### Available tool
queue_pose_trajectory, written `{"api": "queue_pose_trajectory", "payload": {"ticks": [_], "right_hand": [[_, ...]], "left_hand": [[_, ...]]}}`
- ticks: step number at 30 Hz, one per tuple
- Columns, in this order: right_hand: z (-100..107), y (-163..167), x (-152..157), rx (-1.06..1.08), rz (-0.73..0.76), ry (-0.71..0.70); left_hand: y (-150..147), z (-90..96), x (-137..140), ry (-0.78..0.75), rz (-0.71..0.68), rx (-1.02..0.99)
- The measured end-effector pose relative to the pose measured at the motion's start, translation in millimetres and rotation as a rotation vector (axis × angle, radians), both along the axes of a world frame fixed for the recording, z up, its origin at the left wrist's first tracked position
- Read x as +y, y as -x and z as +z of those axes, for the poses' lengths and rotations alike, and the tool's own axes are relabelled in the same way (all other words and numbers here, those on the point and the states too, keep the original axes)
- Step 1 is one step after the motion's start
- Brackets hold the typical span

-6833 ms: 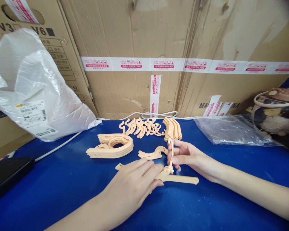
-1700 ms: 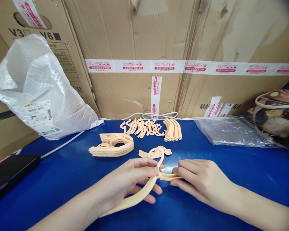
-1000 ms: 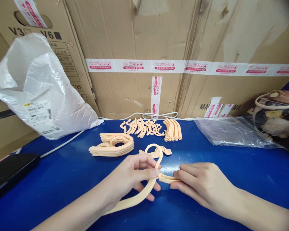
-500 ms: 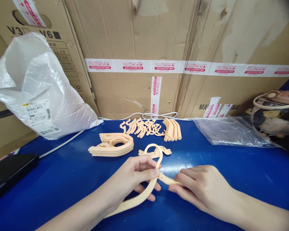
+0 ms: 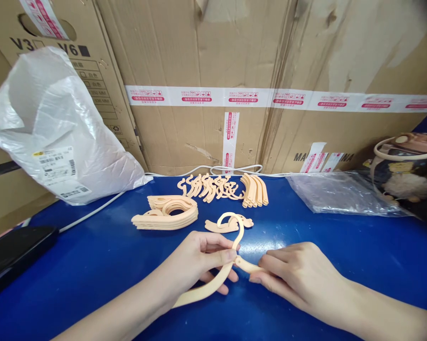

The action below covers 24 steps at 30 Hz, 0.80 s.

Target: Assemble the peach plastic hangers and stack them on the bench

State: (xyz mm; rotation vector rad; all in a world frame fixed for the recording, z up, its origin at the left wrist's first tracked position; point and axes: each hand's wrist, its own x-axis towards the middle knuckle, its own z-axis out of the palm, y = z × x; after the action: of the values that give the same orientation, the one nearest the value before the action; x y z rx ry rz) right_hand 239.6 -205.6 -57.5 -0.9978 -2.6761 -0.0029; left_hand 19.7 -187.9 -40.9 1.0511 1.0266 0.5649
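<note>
A cream plastic folding hanger [image 5: 208, 290] is held between both hands above the blue table [image 5: 270, 312]. My left hand [image 5: 209, 258] pinches it at the joint, just below the curved hook [image 5: 240, 232], with the long left arm passing under the wrist. Closed on the short right arm piece [image 5: 248, 266] is my right hand [image 5: 291, 272], whose fingers hide its outer end. Just beyond the hook, loose cream hanger pieces [image 5: 220, 227] lie on the table, partly covered by it.
Stacked hanger parts [image 5: 167, 222] sit at the left. Behind them are small hook pieces [image 5: 208, 187] and a row of curved arms [image 5: 255, 191]. A clear plastic bag [image 5: 341, 194], white parcel bag [image 5: 60, 132] and black device [image 5: 17, 258] surround them; cardboard boxes [image 5: 199, 137] stand behind.
The hook has tilted slightly to the right, and the hanger's left arm has shifted a little rightward. Both hands keep nearly the same place and grip.
</note>
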Motion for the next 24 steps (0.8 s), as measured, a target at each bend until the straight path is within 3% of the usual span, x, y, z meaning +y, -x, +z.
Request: {"api": "queue_pose_trajectory", "payload": {"ticks": [8, 10, 14, 16, 24], "right_hand": [[3.8, 0.6, 2.0, -0.01, -0.011, 0.115], [4.0, 0.3, 4.8, -0.022, -0.013, 0.109], [4.6, -2.7, 11.9, 0.012, 0.042, 0.036], [5.7, -4.8, 14.9, 0.04, 0.048, -0.024], [11.5, -6.2, 19.1, 0.178, 0.054, -0.15]], "left_hand": [[-2.7, -5.1, 1.2, -0.078, -0.072, 0.092], [-3.9, -5.5, -2.0, -0.208, -0.131, 0.21], [-3.6, 0.3, -10.8, -0.653, -0.222, 0.492], [-2.3, 4.1, -13.3, -0.779, -0.262, 0.583], [-0.5, 9.0, -13.3, -0.793, -0.331, 0.617]]}}
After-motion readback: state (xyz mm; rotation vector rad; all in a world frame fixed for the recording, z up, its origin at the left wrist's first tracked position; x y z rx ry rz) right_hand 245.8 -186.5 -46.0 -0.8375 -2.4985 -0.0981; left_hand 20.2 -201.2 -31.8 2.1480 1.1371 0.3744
